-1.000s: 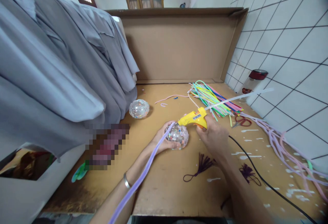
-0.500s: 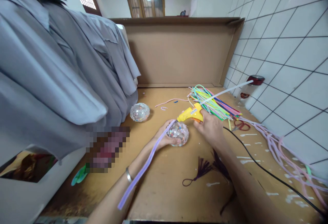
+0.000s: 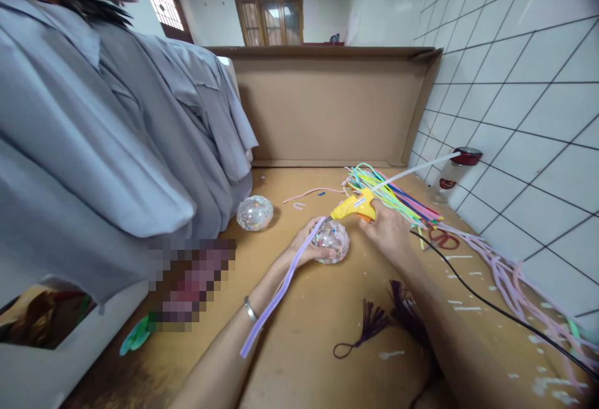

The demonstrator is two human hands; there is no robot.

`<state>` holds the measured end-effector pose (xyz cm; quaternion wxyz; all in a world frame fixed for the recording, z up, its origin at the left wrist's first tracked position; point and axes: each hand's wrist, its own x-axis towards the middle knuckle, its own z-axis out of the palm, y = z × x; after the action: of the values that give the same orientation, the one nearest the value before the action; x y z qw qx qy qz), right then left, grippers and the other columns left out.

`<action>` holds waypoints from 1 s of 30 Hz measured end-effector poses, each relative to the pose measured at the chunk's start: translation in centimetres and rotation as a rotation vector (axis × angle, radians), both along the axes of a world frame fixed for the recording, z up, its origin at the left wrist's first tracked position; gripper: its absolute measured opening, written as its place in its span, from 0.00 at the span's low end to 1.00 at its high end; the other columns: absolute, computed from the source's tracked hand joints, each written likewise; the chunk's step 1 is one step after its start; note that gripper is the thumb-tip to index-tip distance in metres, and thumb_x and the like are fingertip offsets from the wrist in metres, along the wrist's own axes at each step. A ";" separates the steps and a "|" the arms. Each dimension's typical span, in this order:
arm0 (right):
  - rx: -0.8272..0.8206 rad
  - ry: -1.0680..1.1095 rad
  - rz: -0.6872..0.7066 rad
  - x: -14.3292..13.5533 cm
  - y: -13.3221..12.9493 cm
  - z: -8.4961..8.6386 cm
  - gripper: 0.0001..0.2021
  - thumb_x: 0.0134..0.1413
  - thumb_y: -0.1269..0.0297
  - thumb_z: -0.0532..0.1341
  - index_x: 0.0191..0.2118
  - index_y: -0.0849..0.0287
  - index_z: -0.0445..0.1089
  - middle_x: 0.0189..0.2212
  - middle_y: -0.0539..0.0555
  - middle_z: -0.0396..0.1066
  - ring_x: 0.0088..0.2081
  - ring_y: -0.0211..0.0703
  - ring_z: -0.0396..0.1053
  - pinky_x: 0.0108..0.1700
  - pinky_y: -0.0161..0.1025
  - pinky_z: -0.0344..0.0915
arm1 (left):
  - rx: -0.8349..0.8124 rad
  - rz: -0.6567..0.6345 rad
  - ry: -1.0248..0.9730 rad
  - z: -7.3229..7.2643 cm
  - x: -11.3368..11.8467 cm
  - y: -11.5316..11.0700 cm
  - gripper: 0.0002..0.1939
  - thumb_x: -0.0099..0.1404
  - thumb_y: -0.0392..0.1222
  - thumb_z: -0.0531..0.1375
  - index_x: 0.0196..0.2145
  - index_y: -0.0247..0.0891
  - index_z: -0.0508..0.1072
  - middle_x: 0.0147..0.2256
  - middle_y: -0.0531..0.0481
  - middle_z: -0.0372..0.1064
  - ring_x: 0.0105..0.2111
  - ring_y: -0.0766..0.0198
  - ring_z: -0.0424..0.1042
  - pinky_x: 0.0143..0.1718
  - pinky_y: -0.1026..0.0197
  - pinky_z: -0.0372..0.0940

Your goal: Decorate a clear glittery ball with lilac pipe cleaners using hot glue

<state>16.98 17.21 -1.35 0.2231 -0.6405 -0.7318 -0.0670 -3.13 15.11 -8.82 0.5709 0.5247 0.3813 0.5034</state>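
So that clear ball (image 3: pixel 335 239) sits steady at frame's centre, my left grip (image 3: pixel 303 244) clamps it; my right grip (image 3: pixel 391 231) wraps glue gun (image 3: pixel 354 205), tip angled toward purple strip (image 3: pixel 291 273).

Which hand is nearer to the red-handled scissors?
Right. The right hand, holding the glue gun, is just left of the scissors; the left hand, holding the clear ball, is farther left.
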 end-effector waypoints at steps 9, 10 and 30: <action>0.025 0.063 0.004 0.5 0.2 -2.5 0.11 0.53 0.59 0.58 0.36 0.60 0.71 0.29 0.56 0.74 0.29 0.45 0.66 0.29 0.37 0.43 | 0.005 -0.010 0.042 -1.2 0.1 -0.2 0.47 0.37 0.42 0.76 0.55 0.39 0.64 0.50 0.43 0.70 0.46 0.55 0.72 0.54 0.51 0.64; 0.026 0.058 0.006 0.5 0.2 -2.5 0.11 0.53 0.59 0.58 0.36 0.60 0.71 0.28 0.55 0.74 0.29 0.45 0.66 0.29 0.37 0.44 | 0.006 0.000 0.042 -1.2 0.2 -0.2 0.48 0.36 0.42 0.77 0.56 0.39 0.64 0.51 0.43 0.69 0.47 0.55 0.72 0.55 0.51 0.63; 0.096 0.060 0.055 1.0 -0.6 -1.8 0.10 0.51 0.61 0.57 0.37 0.59 0.71 0.26 0.54 0.71 0.27 0.44 0.64 0.29 0.37 0.44 | 0.015 0.002 0.056 -1.3 0.2 0.2 0.46 0.34 0.41 0.77 0.52 0.38 0.65 0.47 0.44 0.70 0.44 0.56 0.71 0.51 0.51 0.63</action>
<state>17.96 16.66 -3.19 0.2773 -0.6103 -0.7381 -0.0767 -2.96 15.31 -10.08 0.5555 0.5425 0.3939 0.4918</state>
